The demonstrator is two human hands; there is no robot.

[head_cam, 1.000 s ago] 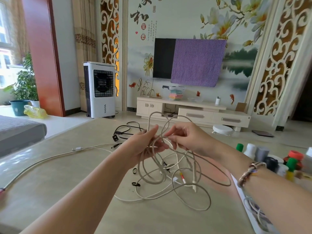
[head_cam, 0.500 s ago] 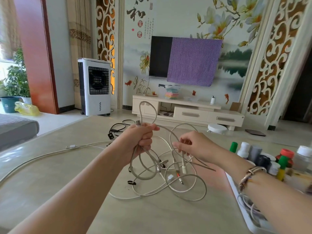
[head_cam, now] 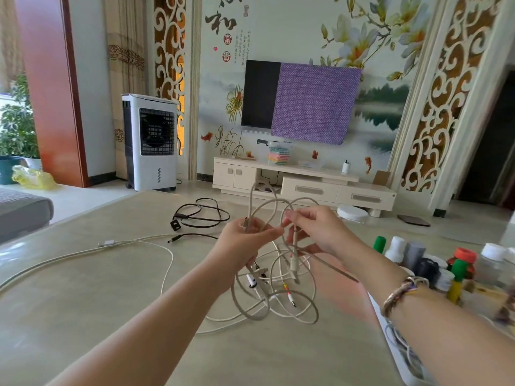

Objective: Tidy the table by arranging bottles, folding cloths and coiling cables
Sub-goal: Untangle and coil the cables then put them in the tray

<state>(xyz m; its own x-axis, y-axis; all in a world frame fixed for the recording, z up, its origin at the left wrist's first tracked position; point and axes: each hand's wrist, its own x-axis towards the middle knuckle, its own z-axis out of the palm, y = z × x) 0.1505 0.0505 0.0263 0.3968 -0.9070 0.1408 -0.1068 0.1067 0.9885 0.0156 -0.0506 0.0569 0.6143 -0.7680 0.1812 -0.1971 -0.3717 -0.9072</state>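
Note:
A tangle of beige cable [head_cam: 250, 307] hangs in loops from both hands above the beige table [head_cam: 83, 316]. My left hand [head_cam: 242, 243] grips a bundle of its strands, with loops arching above the fingers. Just to the right, my right hand [head_cam: 317, 229] pinches another strand of the same cable, and a plug end dangles below it. A long white cable [head_cam: 83, 250] trails away to the left across the table. Farther back lies a black cable [head_cam: 200, 213] with a plug. Several bottles [head_cam: 434, 263] with coloured caps stand at the right.
A white tray [head_cam: 390, 338] holding a coiled white cable sits at the table's right edge, under my right forearm. Beyond the table are a white air cooler [head_cam: 150, 140], a TV cabinet [head_cam: 303, 185] and a grey sofa corner [head_cam: 22, 213] at the left.
My hands have drawn close together, the right one rising to meet the left. The loops of beige cable have gathered higher above the table.

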